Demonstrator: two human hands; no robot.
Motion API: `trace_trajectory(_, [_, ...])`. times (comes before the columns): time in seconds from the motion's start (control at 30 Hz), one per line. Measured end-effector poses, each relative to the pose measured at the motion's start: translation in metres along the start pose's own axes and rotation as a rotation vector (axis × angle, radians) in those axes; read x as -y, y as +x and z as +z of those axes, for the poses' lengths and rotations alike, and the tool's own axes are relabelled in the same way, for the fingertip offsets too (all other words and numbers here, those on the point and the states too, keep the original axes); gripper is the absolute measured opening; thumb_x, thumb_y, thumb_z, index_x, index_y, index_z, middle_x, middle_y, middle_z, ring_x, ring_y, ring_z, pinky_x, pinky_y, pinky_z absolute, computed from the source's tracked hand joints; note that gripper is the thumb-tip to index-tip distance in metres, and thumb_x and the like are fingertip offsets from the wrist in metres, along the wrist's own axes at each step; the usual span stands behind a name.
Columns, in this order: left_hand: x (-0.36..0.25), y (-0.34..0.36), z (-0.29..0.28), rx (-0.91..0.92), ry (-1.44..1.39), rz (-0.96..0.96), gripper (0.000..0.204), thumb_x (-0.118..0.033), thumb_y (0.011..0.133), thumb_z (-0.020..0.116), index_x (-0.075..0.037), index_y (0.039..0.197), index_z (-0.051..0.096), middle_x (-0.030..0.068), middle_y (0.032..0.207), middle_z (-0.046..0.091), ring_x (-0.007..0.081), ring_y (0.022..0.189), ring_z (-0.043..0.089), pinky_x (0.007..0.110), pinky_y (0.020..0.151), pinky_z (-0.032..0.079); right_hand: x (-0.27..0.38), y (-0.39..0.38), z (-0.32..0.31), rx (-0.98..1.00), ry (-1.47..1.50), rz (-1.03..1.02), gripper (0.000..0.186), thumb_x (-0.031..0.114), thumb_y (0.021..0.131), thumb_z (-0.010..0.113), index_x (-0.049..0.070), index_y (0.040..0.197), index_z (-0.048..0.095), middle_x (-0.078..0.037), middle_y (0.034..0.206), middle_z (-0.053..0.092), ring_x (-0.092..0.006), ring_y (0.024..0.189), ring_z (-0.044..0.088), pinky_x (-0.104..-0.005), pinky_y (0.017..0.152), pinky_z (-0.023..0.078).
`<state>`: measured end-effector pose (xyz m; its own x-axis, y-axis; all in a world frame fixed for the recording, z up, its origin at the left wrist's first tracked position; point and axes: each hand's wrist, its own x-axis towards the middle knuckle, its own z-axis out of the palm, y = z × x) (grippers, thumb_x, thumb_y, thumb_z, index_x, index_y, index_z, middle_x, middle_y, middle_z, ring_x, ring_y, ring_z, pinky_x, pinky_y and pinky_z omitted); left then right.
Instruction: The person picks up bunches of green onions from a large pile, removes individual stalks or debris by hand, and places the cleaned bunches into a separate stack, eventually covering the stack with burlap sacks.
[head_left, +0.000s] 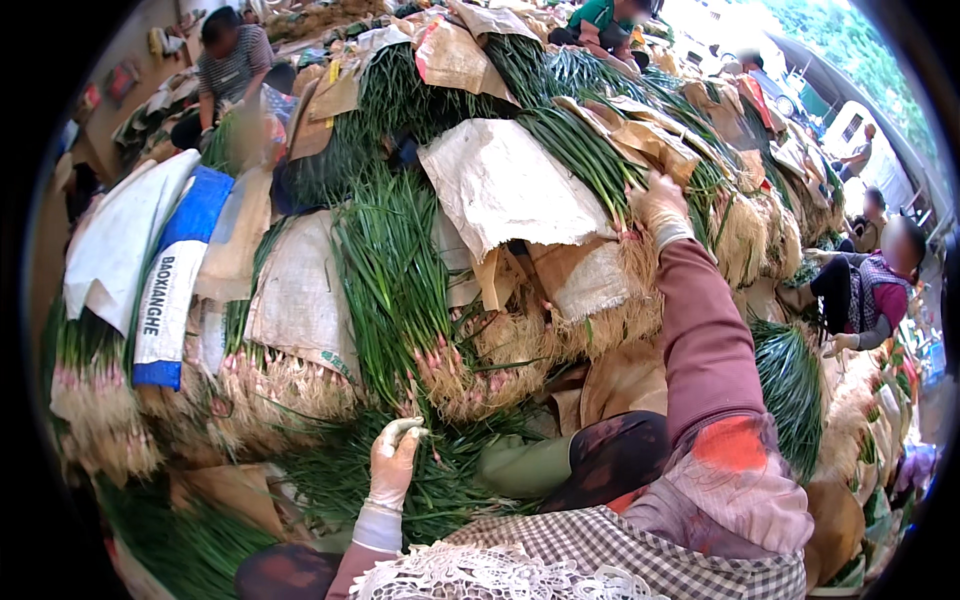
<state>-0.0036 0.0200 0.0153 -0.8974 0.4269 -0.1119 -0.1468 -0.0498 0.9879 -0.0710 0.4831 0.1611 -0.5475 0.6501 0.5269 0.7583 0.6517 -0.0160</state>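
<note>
My left hand (392,462), in a pale glove, is low in the centre, fingers closed at the pinkish base of a thin green onion stalk (428,438). Just above it stands a fanned bunch of green onions (385,270) with pink bulbs and stringy roots. My right hand (660,208), also gloved, reaches up to the right and grips a bundle of green onions (585,165) near its root end. Beside that bundle a white woven sack piece (505,180) lies over the heap, covering some of the leaves.
Sack-wrapped onion bundles (300,290) are heaped all round, with loose leaves (200,530) below. A blue-and-white sack (212,200) is at left. Co-workers crouch at upper left (230,70), top (595,35) and right (865,285). My bent legs (590,465) are at the bottom.
</note>
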Motion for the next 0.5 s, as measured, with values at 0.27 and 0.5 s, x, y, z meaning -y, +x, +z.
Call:
trace_trajectory(0.27, [-0.014,0.022,0.012,0.181,-0.190,0.066,0.042,-0.034,0.085,0.034,0.004,0.092,0.052,0.0152,0.090,0.056,0.0213,0.083,0.054,0.031,0.077,0.039,0.080,-0.101,-0.037,0.565,0.556,-0.309,0.026,0.024,0.083,0.040,0.004,0.097,0.049,-0.004,0.062,0.050,-0.0089,0.047,0.043,-0.0247,0.047,0.041])
trace_trajectory(0.5, [-0.005,0.025,0.060,0.136,-0.855,-0.233,0.031,-0.019,0.086,0.034,0.004,0.105,0.042,0.0116,0.086,0.052,0.0195,0.077,0.051,0.028,0.069,0.043,0.091,-0.240,-0.066,0.496,0.758,-0.999,0.030,0.030,0.075,0.046,0.002,0.083,0.054,-0.011,0.068,0.056,-0.0215,0.060,0.055,-0.0354,0.051,0.044])
